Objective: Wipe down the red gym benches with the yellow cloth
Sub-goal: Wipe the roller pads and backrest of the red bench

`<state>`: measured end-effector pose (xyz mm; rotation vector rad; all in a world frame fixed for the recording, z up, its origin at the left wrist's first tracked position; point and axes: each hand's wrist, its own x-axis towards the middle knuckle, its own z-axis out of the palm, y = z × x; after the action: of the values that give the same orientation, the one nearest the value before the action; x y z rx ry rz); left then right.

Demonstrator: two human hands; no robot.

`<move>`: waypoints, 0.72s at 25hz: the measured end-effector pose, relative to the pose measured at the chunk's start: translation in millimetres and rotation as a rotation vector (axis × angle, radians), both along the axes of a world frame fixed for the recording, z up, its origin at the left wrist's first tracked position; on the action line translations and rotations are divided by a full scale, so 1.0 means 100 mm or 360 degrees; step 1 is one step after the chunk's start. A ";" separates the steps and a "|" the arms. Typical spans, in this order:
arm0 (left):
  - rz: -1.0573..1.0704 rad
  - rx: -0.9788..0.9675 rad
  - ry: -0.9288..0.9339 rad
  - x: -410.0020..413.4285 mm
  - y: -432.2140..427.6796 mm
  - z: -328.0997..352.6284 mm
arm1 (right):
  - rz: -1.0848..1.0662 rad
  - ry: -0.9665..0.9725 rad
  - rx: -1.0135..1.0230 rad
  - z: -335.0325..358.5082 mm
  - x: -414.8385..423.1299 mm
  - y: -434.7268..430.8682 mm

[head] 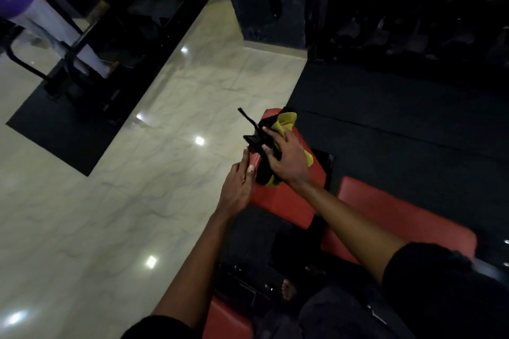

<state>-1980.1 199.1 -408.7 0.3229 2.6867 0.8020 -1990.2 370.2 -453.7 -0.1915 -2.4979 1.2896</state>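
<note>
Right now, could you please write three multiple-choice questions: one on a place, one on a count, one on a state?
1. Where is the yellow cloth?
A) on the pale floor
B) over the barbell
C) on a red bench pad, under the right hand

2. How many red pads show?
A) one
B) three
C) five

3. How is the left hand?
A) fingers straight, at the pad's edge
B) round a bottle
C) out of view

1 C: it lies on the pad beneath that hand.
2 B: that pad, a second pad at right, a third pad at the bottom.
3 A: its straight fingers reach the pad's side.
</note>
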 end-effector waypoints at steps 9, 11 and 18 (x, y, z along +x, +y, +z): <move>-0.0056 -0.0002 -0.0019 0.02 -0.01 0.01 | -0.0479 -0.0216 -0.0554 0.19 -0.42 0.20; -0.0076 -0.0001 -0.0022 0.01 -0.03 0.01 | -0.0517 -0.0222 -0.0611 0.19 -0.31 0.15; -0.0201 0.0036 -0.0106 -0.08 -0.12 0.00 | -0.0584 -0.0294 -0.0588 0.26 -0.18 0.05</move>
<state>-1988.6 187.5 -408.6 0.4578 2.5681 0.7914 -2008.1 375.0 -427.3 -0.8458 -2.1952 1.6095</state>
